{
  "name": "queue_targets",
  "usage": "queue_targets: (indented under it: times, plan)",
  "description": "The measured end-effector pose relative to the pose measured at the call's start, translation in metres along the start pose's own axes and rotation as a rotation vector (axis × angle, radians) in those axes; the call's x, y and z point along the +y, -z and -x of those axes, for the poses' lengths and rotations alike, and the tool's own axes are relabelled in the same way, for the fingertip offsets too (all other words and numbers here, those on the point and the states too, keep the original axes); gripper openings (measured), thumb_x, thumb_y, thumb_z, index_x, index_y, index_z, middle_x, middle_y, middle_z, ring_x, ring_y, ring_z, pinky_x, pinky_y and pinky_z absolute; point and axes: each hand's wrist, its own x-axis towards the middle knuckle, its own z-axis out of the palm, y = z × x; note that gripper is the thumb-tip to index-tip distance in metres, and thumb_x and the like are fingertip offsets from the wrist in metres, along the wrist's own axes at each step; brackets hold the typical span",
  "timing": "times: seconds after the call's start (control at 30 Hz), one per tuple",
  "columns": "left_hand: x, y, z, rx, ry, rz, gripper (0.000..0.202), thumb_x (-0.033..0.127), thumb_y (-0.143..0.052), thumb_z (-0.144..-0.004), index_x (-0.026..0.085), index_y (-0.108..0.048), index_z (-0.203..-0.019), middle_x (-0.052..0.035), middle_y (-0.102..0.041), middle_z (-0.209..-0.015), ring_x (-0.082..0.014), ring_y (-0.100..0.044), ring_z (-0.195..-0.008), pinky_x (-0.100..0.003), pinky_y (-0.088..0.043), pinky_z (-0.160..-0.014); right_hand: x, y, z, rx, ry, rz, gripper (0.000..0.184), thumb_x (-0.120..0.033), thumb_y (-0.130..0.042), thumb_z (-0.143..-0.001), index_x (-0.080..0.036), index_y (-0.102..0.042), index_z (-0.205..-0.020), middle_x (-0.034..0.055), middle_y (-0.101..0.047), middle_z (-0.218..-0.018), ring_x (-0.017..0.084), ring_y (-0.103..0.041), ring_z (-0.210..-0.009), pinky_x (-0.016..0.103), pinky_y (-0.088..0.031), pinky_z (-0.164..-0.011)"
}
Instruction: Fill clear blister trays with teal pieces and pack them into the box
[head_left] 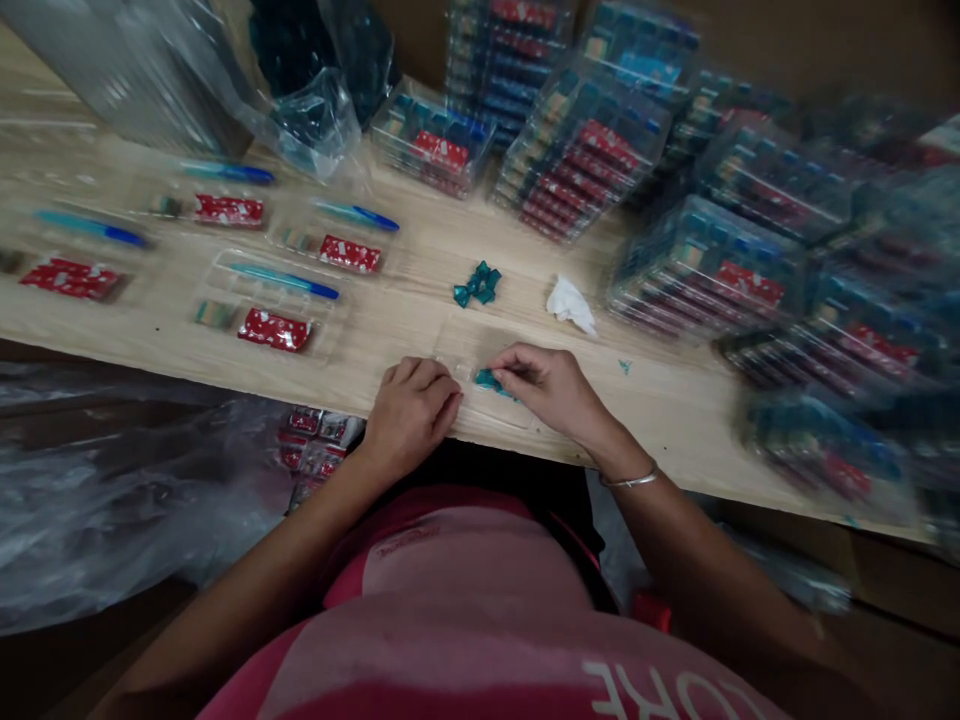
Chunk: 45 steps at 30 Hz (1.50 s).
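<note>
My left hand [411,410] rests at the near edge of the wooden table [420,260], fingers curled onto a clear plastic tray [480,352] that is hard to make out. My right hand [546,385] pinches a small teal piece [489,379] over that same tray. A small pile of teal pieces [477,284] lies a little farther out. A crumpled white scrap [570,303] sits to its right.
Several clear trays [274,300] holding a blue pen [285,281] and a red packet [274,330] lie at the left. Stacks of filled trays [581,160] crowd the back and right. Plastic bags [315,110] stand at the back left, plastic sheeting [112,500] below the table.
</note>
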Motion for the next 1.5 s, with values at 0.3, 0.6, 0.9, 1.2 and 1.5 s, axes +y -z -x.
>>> queue_targets:
  times: [0.3, 0.6, 0.9, 1.2, 1.5]
  plan:
    - [0.002, 0.001, 0.003, -0.003, 0.02, 0.046, 0.015, 0.023, -0.052, -0.089, 0.018, -0.066, -0.086, -0.0068, -0.067, -0.093, -0.0244, -0.053, -0.089, -0.038, -0.044, -0.075, -0.019, 0.0, -0.002, -0.015, 0.17, 0.347, 0.013, -0.014, -0.052, -0.088, -0.019, -0.064, -0.085, 0.0047, -0.063, -0.087, 0.017, -0.059, -0.083, 0.028, -0.044, -0.073]
    - [-0.031, 0.016, -0.085, 0.098, 0.239, 0.165, 0.018, 0.01, -0.054, -0.08, 0.016, -0.067, -0.092, -0.0062, -0.069, -0.093, -0.0206, -0.061, -0.09, -0.035, -0.047, -0.084, -0.013, 0.008, -0.014, 0.073, 0.15, 0.167, 0.009, -0.018, -0.055, -0.087, -0.019, -0.062, -0.082, 0.0018, -0.061, -0.079, 0.014, -0.059, -0.075, 0.028, -0.044, -0.069]
    - [-0.056, -0.014, -0.128, -0.124, 0.357, 0.245, 0.022, 0.009, -0.058, -0.069, 0.014, -0.071, -0.086, -0.0053, -0.07, -0.081, -0.0196, -0.062, -0.078, -0.031, -0.048, -0.074, 0.001, 0.01, -0.037, 0.188, 0.172, 0.185, 0.012, -0.016, -0.052, -0.085, -0.021, -0.062, -0.08, 0.0013, -0.061, -0.078, 0.016, -0.06, -0.076, 0.03, -0.046, -0.069]
    - [-0.068, -0.018, -0.121, 0.101, 0.343, 0.757, 0.007, 0.012, -0.062, -0.063, 0.014, -0.062, -0.069, 0.0015, -0.063, -0.066, -0.0116, -0.056, -0.062, -0.024, -0.045, -0.06, -0.009, 0.003, -0.098, 0.166, 0.17, 0.337, 0.017, -0.01, -0.055, -0.079, -0.02, -0.065, -0.089, 0.0029, -0.064, -0.089, 0.019, -0.059, -0.083, 0.032, -0.045, -0.074]
    - [-0.065, 0.007, -0.125, -0.075, 0.31, 1.257, 0.019, 0.022, -0.072, -0.069, 0.017, -0.07, -0.087, -0.0017, -0.071, -0.081, -0.013, -0.066, -0.071, -0.026, -0.055, -0.068, -0.001, 0.02, -0.098, 0.198, 0.002, -0.373, 0.012, -0.028, -0.069, -0.075, -0.018, -0.065, -0.08, -0.0002, -0.067, -0.075, 0.012, -0.062, -0.066, 0.026, -0.052, -0.062]
